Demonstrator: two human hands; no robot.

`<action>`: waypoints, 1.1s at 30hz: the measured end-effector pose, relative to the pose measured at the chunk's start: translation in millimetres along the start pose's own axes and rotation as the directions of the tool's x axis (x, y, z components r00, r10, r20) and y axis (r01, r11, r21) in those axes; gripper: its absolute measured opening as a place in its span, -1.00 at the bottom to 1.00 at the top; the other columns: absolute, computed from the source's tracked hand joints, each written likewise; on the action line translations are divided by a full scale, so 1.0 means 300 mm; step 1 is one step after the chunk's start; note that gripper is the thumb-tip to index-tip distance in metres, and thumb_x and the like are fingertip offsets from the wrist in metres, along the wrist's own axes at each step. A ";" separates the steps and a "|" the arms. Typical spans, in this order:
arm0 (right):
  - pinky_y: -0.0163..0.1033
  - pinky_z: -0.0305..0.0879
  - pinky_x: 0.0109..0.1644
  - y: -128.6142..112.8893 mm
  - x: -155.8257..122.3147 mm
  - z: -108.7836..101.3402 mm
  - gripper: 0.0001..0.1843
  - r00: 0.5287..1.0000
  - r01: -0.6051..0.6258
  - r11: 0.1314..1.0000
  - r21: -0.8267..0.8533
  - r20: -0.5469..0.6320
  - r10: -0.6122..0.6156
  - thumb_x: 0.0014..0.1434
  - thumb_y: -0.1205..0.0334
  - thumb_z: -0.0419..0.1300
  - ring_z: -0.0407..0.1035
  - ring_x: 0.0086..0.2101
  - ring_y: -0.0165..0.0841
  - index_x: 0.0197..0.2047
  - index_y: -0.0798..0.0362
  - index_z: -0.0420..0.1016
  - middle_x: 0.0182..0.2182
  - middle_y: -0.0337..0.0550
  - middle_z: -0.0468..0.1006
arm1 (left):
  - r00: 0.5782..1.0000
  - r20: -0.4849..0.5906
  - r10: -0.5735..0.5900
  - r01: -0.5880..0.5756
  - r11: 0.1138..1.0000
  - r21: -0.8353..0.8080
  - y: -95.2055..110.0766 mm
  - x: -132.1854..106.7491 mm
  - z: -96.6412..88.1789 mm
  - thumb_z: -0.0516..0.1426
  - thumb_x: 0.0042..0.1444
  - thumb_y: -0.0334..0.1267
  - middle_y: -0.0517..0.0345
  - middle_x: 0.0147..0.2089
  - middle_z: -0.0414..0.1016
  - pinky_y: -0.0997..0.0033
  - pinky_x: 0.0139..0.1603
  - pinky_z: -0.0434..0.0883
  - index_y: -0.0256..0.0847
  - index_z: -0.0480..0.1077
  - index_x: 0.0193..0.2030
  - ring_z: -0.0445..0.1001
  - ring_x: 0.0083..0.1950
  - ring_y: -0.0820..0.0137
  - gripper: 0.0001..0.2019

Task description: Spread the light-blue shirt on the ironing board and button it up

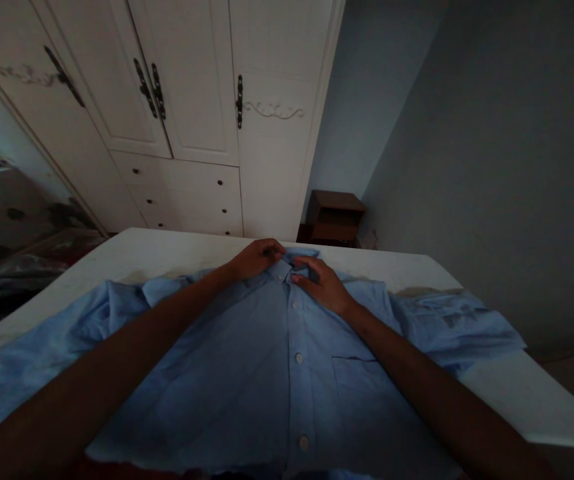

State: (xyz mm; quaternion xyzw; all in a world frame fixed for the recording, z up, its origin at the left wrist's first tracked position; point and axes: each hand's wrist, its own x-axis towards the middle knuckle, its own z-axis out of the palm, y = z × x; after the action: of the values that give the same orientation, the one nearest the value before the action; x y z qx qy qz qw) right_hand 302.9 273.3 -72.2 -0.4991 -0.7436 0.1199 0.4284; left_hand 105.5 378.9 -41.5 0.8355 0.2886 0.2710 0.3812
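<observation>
A light blue button-up shirt [237, 373] lies front side up on a white table, its sleeves spread to both sides. White buttons run down its middle, and a chest pocket shows on the right half. At the far end, my left hand [258, 259] has its fingers curled at the left side of the shirt collar [281, 269], closed on the fabric. Across from it, my right hand [325, 287] rests by the collar's right side, thumb and fingers apart and touching the cloth. Part of the collar is hidden behind the fingers.
The white table [407, 265] ends just beyond the collar. Behind it stands a cream wardrobe [271, 167] with dark handles and drawers. A small brown cabinet [337, 213] sits in the corner near a grey wall [497, 167]. Dark piled items [7, 287] lie at left.
</observation>
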 end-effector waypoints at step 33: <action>0.20 0.00 0.22 0.065 0.011 -0.170 -0.57 0.934 0.165 0.931 -0.327 0.354 -0.042 0.32 -0.01 0.03 0.15 0.21 -0.09 0.20 -0.14 0.35 0.16 -0.06 0.39 | 0.997 -0.033 0.066 -0.052 0.945 0.322 0.002 -0.232 -0.008 -0.09 0.27 0.11 -0.11 0.40 0.09 0.19 0.42 0.02 -0.26 0.15 0.33 0.06 0.42 0.22 -0.38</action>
State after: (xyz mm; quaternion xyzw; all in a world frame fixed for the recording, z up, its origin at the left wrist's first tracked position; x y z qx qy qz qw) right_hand 353.4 272.5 -51.6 -0.4985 -0.8415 0.0468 0.2029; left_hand 56.3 331.8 -56.0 0.8885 0.3119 0.2498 0.2254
